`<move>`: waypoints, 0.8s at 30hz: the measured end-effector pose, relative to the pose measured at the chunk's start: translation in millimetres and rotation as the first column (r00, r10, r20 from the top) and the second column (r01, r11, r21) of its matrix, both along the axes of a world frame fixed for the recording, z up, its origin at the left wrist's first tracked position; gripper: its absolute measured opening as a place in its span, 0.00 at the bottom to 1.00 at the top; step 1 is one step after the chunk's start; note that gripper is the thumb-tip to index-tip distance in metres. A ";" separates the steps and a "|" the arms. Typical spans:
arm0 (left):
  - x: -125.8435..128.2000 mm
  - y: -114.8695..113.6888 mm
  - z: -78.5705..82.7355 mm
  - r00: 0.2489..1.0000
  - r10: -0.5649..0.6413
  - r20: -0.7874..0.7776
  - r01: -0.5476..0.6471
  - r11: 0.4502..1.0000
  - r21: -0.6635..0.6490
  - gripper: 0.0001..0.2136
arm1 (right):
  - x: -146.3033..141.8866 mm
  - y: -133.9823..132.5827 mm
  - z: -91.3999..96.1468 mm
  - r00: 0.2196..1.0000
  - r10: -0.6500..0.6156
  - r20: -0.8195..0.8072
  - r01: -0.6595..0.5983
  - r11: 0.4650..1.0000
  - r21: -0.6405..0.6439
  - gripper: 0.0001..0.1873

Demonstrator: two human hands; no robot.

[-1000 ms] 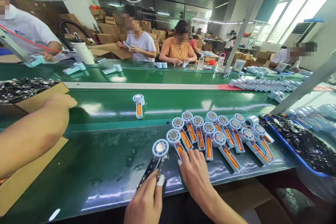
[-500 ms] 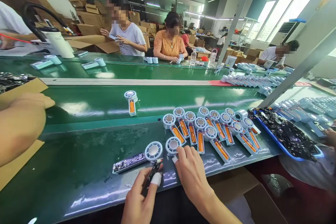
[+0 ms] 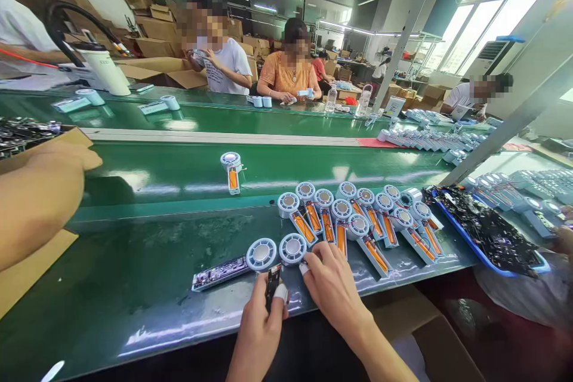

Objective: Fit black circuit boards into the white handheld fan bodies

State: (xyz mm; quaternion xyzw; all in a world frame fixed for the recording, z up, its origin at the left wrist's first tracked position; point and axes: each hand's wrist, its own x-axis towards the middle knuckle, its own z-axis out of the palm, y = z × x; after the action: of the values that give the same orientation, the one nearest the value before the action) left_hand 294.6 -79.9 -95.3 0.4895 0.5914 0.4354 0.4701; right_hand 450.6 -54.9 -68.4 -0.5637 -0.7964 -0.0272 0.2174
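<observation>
My left hand (image 3: 264, 316) pinches a narrow black circuit board (image 3: 273, 286) upright between thumb and fingers; a white cover is on the thumb. My right hand (image 3: 333, 280) is closed at the lower right edge of a light-blue handheld fan (image 3: 293, 249), over where its handle lies; the handle and fingertips are largely hidden. To the left lies a second fan (image 3: 261, 255), with a circuit board (image 3: 219, 273) along its handle. Behind my right hand, several open fans (image 3: 341, 210) with orange cells in their handles lie close together.
A blue tray (image 3: 487, 259) heaped with black boards stands at right. One fan (image 3: 232, 173) sits alone on the green belt (image 3: 188, 161). At left, another person's arm (image 3: 45, 197) reaches over a cardboard box (image 3: 78, 137) of boards. A slanting metal post (image 3: 487, 137) rises at right.
My left hand has moved slightly right and tilted the circuit board more upright. My right hand stays at the fan, its fingers slightly shifted. The lone fan has shifted slightly right in view.
</observation>
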 end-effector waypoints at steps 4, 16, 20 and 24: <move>5.9 8.3 -2.2 1.000 0.015 -0.001 -0.015 1.000 -0.004 0.23 | -1.4 2.8 -5.4 0.978 0.030 -0.208 -0.037 0.999 -0.034 0.11; -0.7 12.8 6.1 0.997 -0.071 0.008 0.071 0.997 -0.029 0.21 | 22.0 1.4 -21.7 0.728 0.217 -0.651 -0.393 0.909 -0.137 0.10; -2.0 19.4 12.4 0.978 -0.188 -0.089 0.196 0.976 0.092 0.14 | 25.1 3.2 -20.0 0.711 0.224 -0.666 -0.438 0.883 -0.170 0.09; -3.7 21.9 15.7 0.964 -0.228 -0.138 0.244 0.963 0.114 0.14 | 26.3 2.2 -15.8 0.726 0.218 -0.653 -0.433 0.882 -0.187 0.09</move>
State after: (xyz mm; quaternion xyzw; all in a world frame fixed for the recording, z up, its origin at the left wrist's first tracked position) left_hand 290.9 -58.0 -79.6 0.6122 0.5271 0.3828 0.4482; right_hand 476.9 -52.8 -84.2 -0.4182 -0.7622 0.3289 0.3688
